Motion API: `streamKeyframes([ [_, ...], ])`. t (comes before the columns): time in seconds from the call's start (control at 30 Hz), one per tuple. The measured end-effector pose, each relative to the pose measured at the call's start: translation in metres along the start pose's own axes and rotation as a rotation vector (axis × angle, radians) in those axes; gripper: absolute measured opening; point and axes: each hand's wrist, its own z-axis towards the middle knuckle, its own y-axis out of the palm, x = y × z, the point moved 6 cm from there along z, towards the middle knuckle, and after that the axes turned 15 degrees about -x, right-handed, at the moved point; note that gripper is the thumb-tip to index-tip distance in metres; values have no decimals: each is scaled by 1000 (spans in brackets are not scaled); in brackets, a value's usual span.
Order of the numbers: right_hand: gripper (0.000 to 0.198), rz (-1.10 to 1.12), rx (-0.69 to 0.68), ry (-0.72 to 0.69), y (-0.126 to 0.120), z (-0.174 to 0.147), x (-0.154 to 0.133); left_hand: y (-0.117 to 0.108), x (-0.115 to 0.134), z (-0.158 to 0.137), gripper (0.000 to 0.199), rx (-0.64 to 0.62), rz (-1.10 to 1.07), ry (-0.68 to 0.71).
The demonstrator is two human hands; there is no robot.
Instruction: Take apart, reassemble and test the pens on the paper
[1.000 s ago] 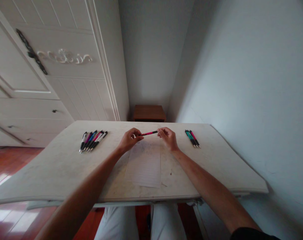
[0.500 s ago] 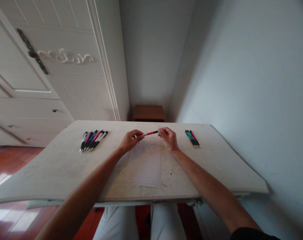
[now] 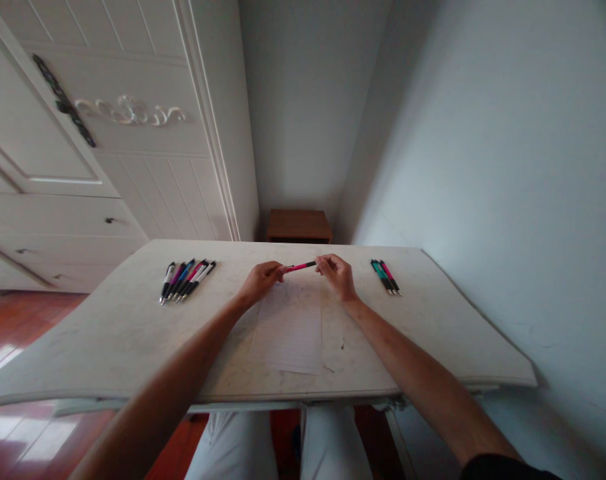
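Observation:
A pink pen with a black grip [image 3: 300,267] is held level between my two hands, over the far end of a lined sheet of paper [image 3: 293,333]. My left hand [image 3: 263,279] pinches its clicker end. At the black end, the fingertips of my right hand [image 3: 337,273] are closed on the pen and hide its tip. Left of my hands lies a group of several pens [image 3: 187,281] in white, purple, blue and pink, side by side. To the right rest three more pens [image 3: 385,277], green and pink, with their tips toward me.
Everything lies on a white table [image 3: 123,340] with worn marks. A white wardrobe [image 3: 173,133] stands beyond it on the left, and a pale wall [image 3: 507,167] runs along the right. Behind the far edge is a small brown wooden cabinet [image 3: 299,225].
My left fingers have closed in further around the clicker end of the pen. My right hand and the pens on the table stay where they were.

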Motion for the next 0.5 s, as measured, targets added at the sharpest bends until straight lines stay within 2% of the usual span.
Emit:
streamKeyframes([
  [0.23, 37, -5, -8, 6, -1, 0, 0, -12, 0, -3, 30, 152, -31, 50],
  [0.5, 39, 7, -71, 53, 0, 1, 4, -15, 3, -4, 28, 148, -117, 39],
])
